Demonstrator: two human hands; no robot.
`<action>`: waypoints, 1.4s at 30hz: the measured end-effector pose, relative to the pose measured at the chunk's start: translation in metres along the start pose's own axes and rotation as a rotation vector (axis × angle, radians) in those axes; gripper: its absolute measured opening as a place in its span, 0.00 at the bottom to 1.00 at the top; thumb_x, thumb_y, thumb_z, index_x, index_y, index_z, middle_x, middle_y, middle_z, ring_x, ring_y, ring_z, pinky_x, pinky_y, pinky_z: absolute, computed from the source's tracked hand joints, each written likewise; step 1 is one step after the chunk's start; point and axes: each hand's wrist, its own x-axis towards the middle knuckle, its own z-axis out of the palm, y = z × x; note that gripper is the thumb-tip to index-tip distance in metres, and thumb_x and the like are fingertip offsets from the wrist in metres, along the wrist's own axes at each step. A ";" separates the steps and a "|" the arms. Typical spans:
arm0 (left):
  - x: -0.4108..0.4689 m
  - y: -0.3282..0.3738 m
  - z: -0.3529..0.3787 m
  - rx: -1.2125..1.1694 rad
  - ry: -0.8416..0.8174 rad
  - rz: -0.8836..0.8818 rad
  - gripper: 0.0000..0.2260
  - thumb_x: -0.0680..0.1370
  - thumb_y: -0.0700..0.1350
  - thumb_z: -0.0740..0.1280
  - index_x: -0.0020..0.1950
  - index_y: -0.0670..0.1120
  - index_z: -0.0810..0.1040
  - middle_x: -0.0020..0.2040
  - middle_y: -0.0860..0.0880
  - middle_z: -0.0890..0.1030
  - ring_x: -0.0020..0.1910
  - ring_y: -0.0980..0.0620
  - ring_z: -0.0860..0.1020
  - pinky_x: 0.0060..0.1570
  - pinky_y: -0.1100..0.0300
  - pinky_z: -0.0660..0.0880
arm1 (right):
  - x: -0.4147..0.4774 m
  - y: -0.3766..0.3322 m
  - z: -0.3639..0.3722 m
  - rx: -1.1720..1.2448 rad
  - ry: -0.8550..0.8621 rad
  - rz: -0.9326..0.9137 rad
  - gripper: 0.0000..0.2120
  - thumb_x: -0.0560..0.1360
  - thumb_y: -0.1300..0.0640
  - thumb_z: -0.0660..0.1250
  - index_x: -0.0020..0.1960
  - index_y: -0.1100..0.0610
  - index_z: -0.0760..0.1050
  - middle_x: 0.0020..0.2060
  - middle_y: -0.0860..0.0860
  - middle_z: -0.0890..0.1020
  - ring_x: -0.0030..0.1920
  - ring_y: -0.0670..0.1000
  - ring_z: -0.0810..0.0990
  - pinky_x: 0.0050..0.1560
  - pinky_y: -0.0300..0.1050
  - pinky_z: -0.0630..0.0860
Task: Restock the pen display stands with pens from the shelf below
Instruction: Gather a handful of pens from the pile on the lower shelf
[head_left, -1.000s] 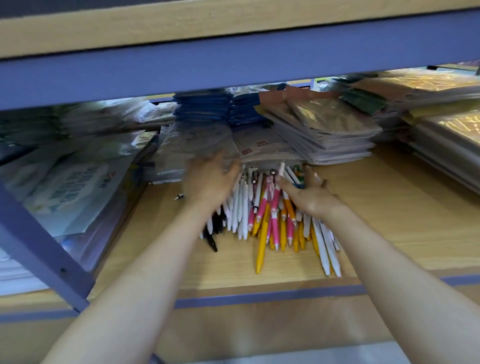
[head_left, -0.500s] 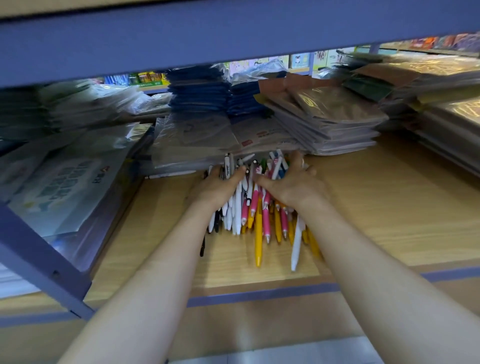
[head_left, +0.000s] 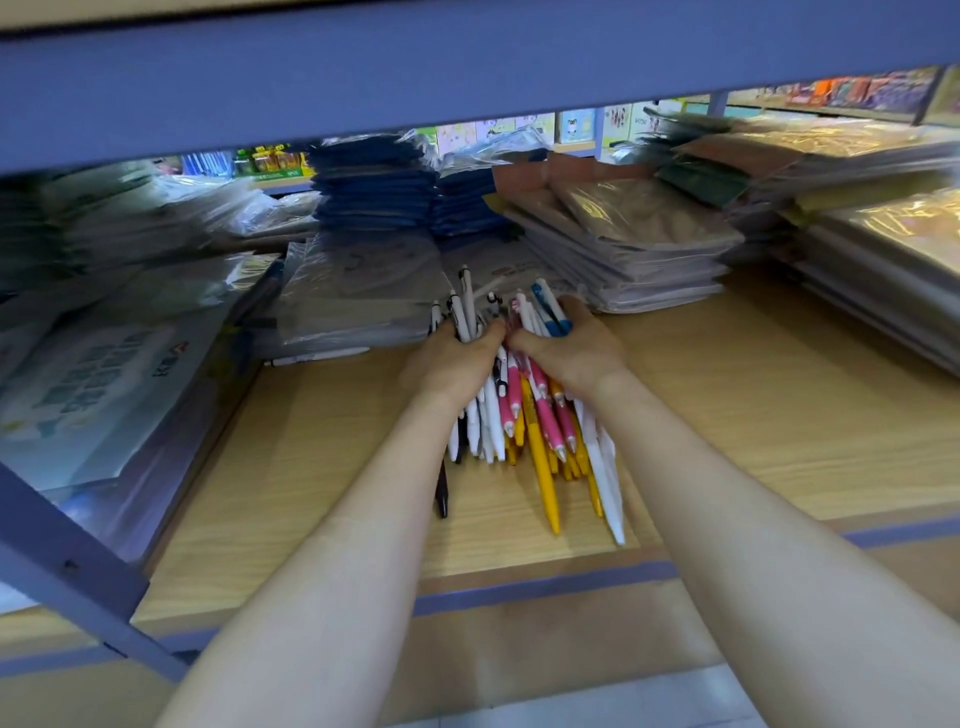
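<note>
Stock is judged to be only at the gathering stage: no display stand can be seen, so nothing is shown as restocked. At the far left of the lower shelf (head_left: 311, 493), flat plastic-wrapped packs (head_left: 104, 374) are stacked, and a single white pen (head_left: 317, 356) lies apart at the foot of the middle stack (head_left: 363, 291). Next, the left hand (head_left: 452, 358) is seen with its fingers curled round the left side of the pens (head_left: 524, 431), with white clip ends standing up above the knuckles. The bundle of white, pink and yellow pens is pressed between both hands. Its tips are fanned toward the shelf edge and appear to rest on the board, and one black pen (head_left: 441, 491) sticks out below the left wrist. The right hand (head_left: 566, 353) is closed round the right side, with blue-and-white pens caught under its fingers. Further right, bagged piles (head_left: 639, 249) are heaped. Lifting the bundle clear, carrying it up and slotting the pens in are all judged to be left.
</note>
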 end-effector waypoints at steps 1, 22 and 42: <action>0.001 0.000 0.001 0.002 0.005 -0.003 0.25 0.75 0.67 0.57 0.67 0.55 0.73 0.62 0.51 0.79 0.56 0.49 0.77 0.51 0.58 0.73 | 0.001 0.000 0.001 0.010 0.006 -0.006 0.45 0.66 0.34 0.70 0.77 0.47 0.58 0.70 0.51 0.73 0.66 0.54 0.74 0.65 0.50 0.73; 0.015 -0.028 -0.004 0.122 0.101 -0.082 0.40 0.70 0.73 0.54 0.76 0.52 0.55 0.74 0.42 0.66 0.70 0.40 0.67 0.66 0.43 0.68 | 0.001 0.023 0.002 -0.049 0.015 0.157 0.52 0.54 0.20 0.57 0.75 0.39 0.54 0.69 0.52 0.72 0.59 0.60 0.79 0.63 0.55 0.73; -0.112 -0.032 0.036 0.600 -0.145 1.263 0.13 0.76 0.58 0.66 0.53 0.53 0.83 0.57 0.46 0.78 0.59 0.47 0.74 0.62 0.48 0.68 | -0.005 0.030 -0.014 0.127 -0.038 0.099 0.50 0.61 0.30 0.63 0.78 0.45 0.52 0.71 0.54 0.71 0.68 0.59 0.72 0.66 0.57 0.72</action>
